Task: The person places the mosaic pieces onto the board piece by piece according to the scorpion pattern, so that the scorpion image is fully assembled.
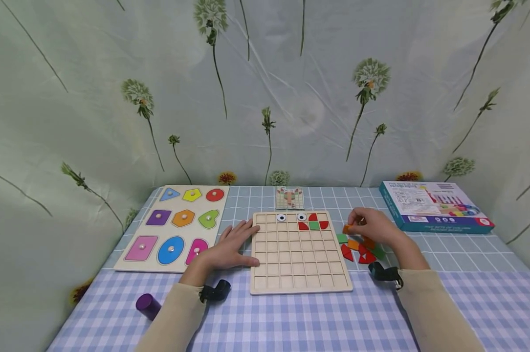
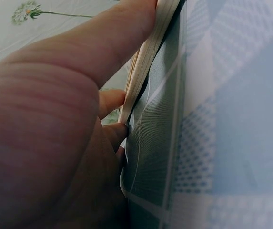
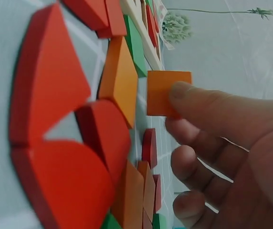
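A wooden grid board point(image 1: 287, 259) lies on the table, with two round eye pieces point(image 1: 281, 218) and several red pieces point(image 1: 324, 225) around a green square point(image 1: 314, 225) in its upper right part. My left hand point(image 1: 231, 248) rests at the board's left edge, thumb and fingertips touching the rim, fingers spread. To the right of the board, my right hand point(image 1: 372, 226) pinches an orange square block point(image 3: 161, 93) between thumb and fingers. Below it lie loose blocks: red ones point(image 3: 50, 76), an orange one point(image 3: 121, 78) and green ones point(image 1: 342, 238).
A pattern card point(image 1: 290, 198) lies behind the board. On the left is a knobbed shape puzzle point(image 1: 161, 230), with a purple cylinder point(image 1: 148, 306) in front of it near the left forearm. A teal-edged game box point(image 1: 436, 205) sits at the back right.
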The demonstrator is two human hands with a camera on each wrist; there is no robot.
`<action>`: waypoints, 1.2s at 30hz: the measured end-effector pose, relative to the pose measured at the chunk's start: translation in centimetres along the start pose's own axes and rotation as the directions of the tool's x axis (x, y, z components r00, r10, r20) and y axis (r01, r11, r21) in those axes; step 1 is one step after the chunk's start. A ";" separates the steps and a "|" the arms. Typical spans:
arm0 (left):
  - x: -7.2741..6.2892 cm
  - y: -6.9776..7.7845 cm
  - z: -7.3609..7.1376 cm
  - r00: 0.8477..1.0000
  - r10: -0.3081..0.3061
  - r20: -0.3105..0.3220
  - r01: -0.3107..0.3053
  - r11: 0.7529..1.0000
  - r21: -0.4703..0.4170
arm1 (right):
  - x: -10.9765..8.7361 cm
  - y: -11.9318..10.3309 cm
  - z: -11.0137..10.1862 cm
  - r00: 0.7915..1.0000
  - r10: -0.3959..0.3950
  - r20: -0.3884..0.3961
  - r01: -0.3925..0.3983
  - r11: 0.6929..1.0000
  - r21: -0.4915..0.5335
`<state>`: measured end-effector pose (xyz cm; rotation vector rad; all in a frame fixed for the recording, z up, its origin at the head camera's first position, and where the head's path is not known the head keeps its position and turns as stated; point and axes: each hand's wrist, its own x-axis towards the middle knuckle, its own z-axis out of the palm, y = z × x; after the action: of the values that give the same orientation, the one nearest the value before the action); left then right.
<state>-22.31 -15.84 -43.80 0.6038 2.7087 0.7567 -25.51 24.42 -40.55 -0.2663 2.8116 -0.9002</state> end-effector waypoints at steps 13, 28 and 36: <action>-0.1 0.2 0.0 1.000 -0.012 0.003 0.012 1.000 0.006 | 0.1 -1.7 1.2 0.996 -0.021 -0.087 0.031 0.993 0.116; -0.1 0.4 -0.3 1.000 -0.003 -0.001 0.003 1.000 0.007 | 1.0 -3.5 2.6 0.991 -0.086 -0.101 0.096 0.991 0.097; 0.0 0.2 -0.2 1.000 0.005 -0.008 -0.005 1.000 -0.007 | 1.3 -5.0 3.1 0.983 -0.161 -0.083 0.167 0.984 0.066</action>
<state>-22.30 -15.78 -43.51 0.6068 2.7110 0.7715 -25.49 18.41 -40.26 -0.4689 2.8524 -1.0672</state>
